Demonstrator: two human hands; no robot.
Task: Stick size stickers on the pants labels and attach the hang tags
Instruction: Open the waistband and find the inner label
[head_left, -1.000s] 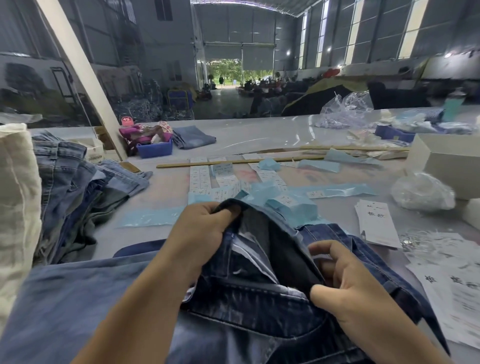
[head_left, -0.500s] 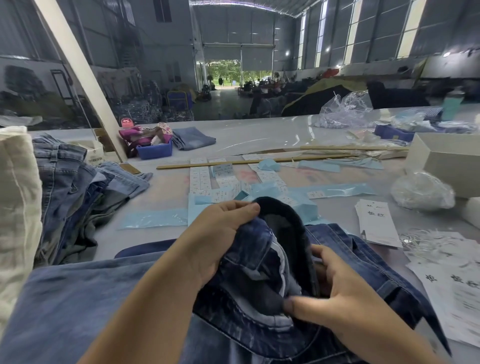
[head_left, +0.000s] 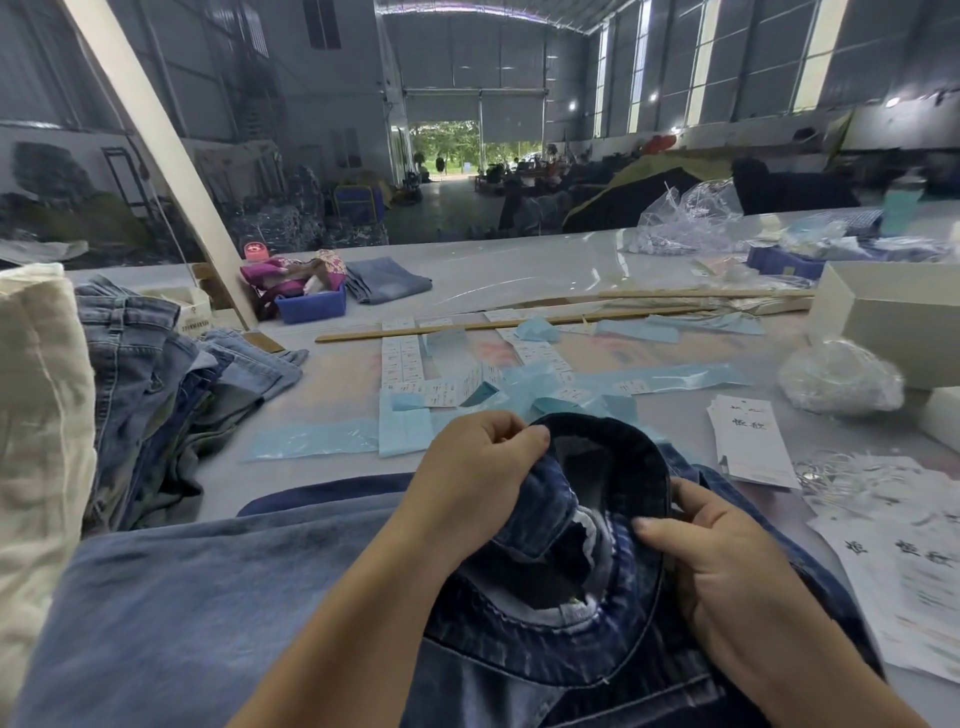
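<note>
A pair of dark blue jeans (head_left: 550, 639) lies in front of me with its waistband folded open and the inside showing. My left hand (head_left: 478, 473) grips the raised waistband at its top left. My right hand (head_left: 722, 561) pinches the waistband's right side, thumb on the inner seam. No label is visible inside. Strips of white size stickers (head_left: 402, 358) on blue backing lie just beyond the jeans. A stack of white hang tags (head_left: 750, 441) sits to the right.
A pile of folded jeans (head_left: 156, 395) and a cream cloth (head_left: 36, 415) stand at the left. Lighter denim (head_left: 182, 597) lies under my left arm. A wooden stick (head_left: 509, 325), a blue bin (head_left: 311, 306), white boxes (head_left: 893, 317), a plastic bag (head_left: 836, 379) and printed sheets (head_left: 914, 571) lie around.
Both hands have kept turning the waistband outward, so it now arches up as a dark loop. My right hand slid along its inner edge.
</note>
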